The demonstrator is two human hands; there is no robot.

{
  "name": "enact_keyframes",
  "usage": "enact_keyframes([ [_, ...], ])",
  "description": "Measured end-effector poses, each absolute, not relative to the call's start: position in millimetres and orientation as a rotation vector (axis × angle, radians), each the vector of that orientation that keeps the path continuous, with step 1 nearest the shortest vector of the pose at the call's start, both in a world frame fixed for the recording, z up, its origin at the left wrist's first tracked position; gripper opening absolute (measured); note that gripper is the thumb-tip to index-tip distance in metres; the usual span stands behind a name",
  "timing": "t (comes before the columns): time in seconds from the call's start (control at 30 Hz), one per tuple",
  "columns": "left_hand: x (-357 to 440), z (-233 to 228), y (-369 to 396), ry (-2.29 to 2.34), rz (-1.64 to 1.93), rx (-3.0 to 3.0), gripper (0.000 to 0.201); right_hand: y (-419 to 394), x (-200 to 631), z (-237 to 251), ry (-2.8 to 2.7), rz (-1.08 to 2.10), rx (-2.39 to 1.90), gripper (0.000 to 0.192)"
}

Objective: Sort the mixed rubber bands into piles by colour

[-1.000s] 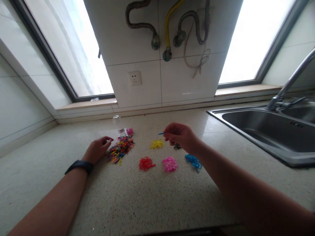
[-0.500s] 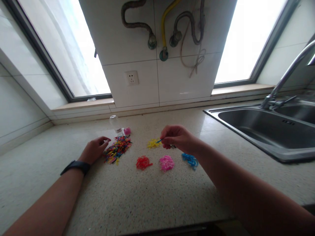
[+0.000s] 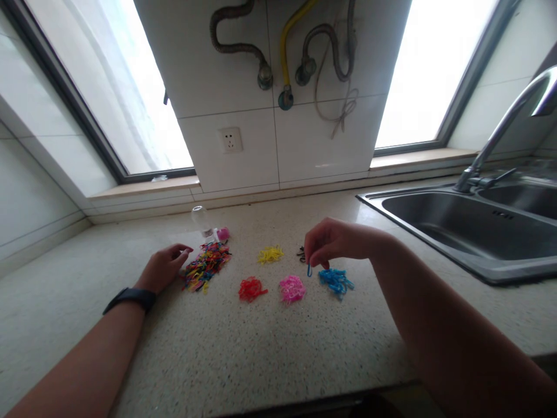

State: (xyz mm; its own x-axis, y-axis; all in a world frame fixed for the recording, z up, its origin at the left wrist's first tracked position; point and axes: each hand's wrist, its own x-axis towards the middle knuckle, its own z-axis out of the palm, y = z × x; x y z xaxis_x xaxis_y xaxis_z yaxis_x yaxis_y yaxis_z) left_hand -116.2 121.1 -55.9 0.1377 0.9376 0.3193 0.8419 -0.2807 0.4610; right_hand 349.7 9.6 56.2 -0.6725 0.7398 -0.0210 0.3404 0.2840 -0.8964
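Pinched in the fingers of my right hand (image 3: pixel 334 239) is a blue rubber band (image 3: pixel 309 270), hanging just left of the blue rubber band pile (image 3: pixel 336 282). My left hand (image 3: pixel 162 266) rests at the left edge of a mixed pile of coloured rubber bands (image 3: pixel 207 265), its fingers slightly apart and nothing visible in them. Separate piles of yellow bands (image 3: pixel 270 254), red bands (image 3: pixel 251 289) and pink bands (image 3: pixel 292 289) lie on the counter. A small dark pile (image 3: pixel 301 253) is partly hidden behind my right hand.
Behind the mixed pile are a clear bottle (image 3: pixel 201 219) and a pink object (image 3: pixel 223 234). A steel sink (image 3: pixel 430 226) with a faucet (image 3: pixel 500 139) is set into the speckled counter (image 3: pixel 243 348) on the right. Hoses and a socket (image 3: pixel 230 140) are on the tiled wall.
My right hand has moved right, from beside the yellow pile to the blue pile, carrying the blue rubber band. My left hand has stayed beside the mixed pile. The view has shifted slightly.
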Motion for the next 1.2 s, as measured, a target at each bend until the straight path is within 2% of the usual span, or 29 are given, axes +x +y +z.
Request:
enact_keyframes([
  [0.17,-117,-57,122,1.794,0.798,2.227,0.048,29,386,38,-2.438,1.119,-1.660,0.021],
  [0.27,-115,-56,121,1.790,0.798,2.234,0.048,35,401,31,-2.476,1.048,-1.815,0.024],
  [0.53,-112,-53,118,1.802,0.780,2.237,0.050,31,392,35,-2.535,0.961,-1.926,0.026],
  [0.87,-113,-55,119,1.785,0.742,2.234,0.048,36,397,34,-2.464,0.793,-1.930,0.042],
  [1.2,-87,-41,107,1.702,1.002,2.362,0.041,65,408,-4,-2.227,0.713,-2.031,0.026],
])
